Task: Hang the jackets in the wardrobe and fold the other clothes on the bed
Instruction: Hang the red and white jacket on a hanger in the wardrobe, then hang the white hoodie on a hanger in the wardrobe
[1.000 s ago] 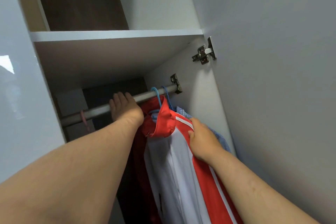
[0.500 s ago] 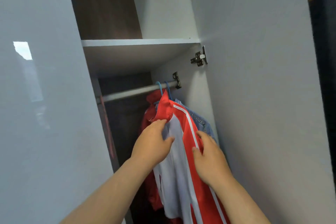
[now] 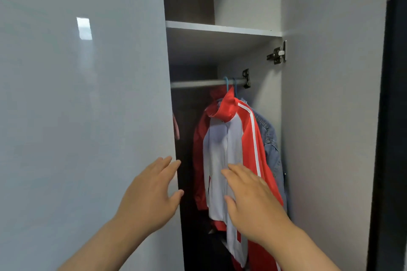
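A red and white jacket (image 3: 226,143) with white sleeve stripes hangs from a blue hanger (image 3: 226,82) on the wardrobe rail (image 3: 198,83). Behind it on the right hangs a blue denim jacket (image 3: 269,138), on a second blue hanger. My left hand (image 3: 152,193) is open, fingers spread, in front of the edge of the left wardrobe door (image 3: 88,116). My right hand (image 3: 251,198) is open in front of the lower part of the red and white jacket; I cannot tell whether it touches the cloth. Neither hand holds anything.
A white shelf (image 3: 222,28) spans the wardrobe above the rail. The right door (image 3: 330,116) stands open on a metal hinge (image 3: 277,54). A dark panel (image 3: 392,116) runs along the far right. Something pink (image 3: 176,127) hangs inside at the left, partly hidden.
My left hand left the rail, touched the jacket's collar, then drew back to the door edge. My right hand let go of the jacket's shoulder and opened. The view pulled back.
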